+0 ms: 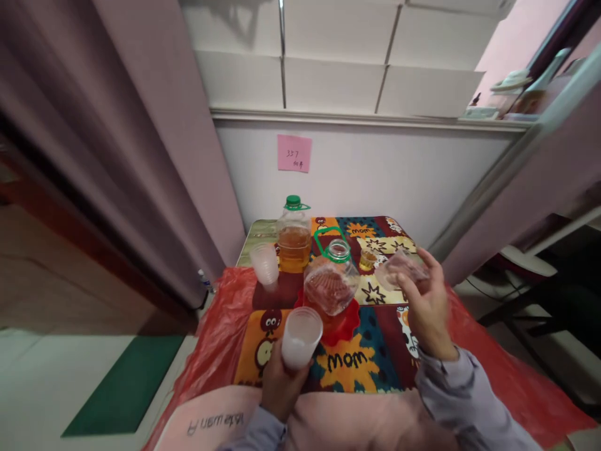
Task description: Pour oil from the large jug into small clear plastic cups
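My left hand (pixel 282 382) is wrapped round a translucent white plastic cup (pixel 301 344), held upright near the table's front edge. At the right, my right hand (pixel 428 304) pinches a thin, clear piece of plastic (pixel 401 269); its exact kind is unclear. Between my hands stands an open clear jar (pixel 331 285) with a wide neck, on a red scalloped dish (pixel 346 326). Behind it to the left is a jug of amber liquid (pixel 294 241) with a green cap. A small glass of amber liquid (pixel 368 259) sits just left of the clear plastic.
A tilted stack of plastic cups (pixel 265 264) is left of the jug. A green handle (pixel 323 237) shows behind the jar. Under everything lies a patterned cloth (pixel 347 360), with red plastic sheeting (pixel 216 332) over the table's sides. A white wall (pixel 357 169) stands behind.
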`<state>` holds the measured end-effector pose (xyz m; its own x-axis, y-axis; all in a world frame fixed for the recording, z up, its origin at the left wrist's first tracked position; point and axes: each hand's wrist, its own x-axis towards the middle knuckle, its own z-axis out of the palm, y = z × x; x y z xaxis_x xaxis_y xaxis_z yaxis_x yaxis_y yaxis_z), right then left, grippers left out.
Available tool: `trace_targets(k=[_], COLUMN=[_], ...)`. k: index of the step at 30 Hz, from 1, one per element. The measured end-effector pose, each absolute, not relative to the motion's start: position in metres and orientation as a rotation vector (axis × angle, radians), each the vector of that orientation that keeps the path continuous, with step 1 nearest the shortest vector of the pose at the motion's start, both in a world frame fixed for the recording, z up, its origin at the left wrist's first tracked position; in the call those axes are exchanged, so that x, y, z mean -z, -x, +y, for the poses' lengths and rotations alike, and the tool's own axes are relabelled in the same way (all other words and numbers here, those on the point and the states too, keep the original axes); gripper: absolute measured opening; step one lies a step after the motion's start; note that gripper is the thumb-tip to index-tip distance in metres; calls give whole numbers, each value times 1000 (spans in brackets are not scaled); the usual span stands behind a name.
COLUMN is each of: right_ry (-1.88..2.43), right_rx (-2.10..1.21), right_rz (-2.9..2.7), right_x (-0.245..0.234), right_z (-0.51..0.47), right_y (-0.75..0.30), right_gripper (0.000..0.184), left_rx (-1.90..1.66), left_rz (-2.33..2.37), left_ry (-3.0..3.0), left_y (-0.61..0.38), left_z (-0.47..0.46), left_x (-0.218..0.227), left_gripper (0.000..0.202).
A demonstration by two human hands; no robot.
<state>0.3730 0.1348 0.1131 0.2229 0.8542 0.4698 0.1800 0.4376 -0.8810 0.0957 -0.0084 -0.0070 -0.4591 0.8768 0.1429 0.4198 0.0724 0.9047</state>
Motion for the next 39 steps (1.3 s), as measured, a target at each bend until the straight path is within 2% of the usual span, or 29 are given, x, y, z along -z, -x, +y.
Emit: trace_targets(k=[4,7,13,17,21,24,29,31,33,35,39], right_ry=[862,813,868,800,782,751,990,1151,1351,1451,1534], right_rx=[-753,-810,-526,-394,-283,-308,-218,-325,-578,-650,-688], right_rz=[-1372,-1523,-1818,-1989,-2074,-1966,-1475,-1320,-1229,-1217,-1244], right_x=[-138,-138,-104,-86,-85,-92,-82,-61,-36,-12,16], right_z=[58,36,28,20,12,17,91,143,194,238,289], right_y=[-324,-292,-269,-266,-267,-283,-344,-371,-391,-401,-396], right_gripper=[70,68,70,74,81,77,61,67,84,98,100], left_rx=[-1296,-1320,-1318,-1351,-1368,-1386,-1448,-1445,-1422,-1418,-1407], left_rz=[1869,1826,1776,1724,1702,1796,1968,1989,2005,2027,2045], left_ry=[-1353,-1426,-1444,-1450,-1419,-1373,-1166,-1133,-1129,-1113,-1045], left_y=[-97,-98,-97,-95,-93,-90,-82,-80,-80,-80,-78], left_z=[-12,-16,-22,-21,-20,-20,-13,-10,-8,-8,-8], left_x=[6,6,8,12,14,16,19,20,20,21,25], left_gripper=[53,52,47,56,56,53,50,51,51,52,57])
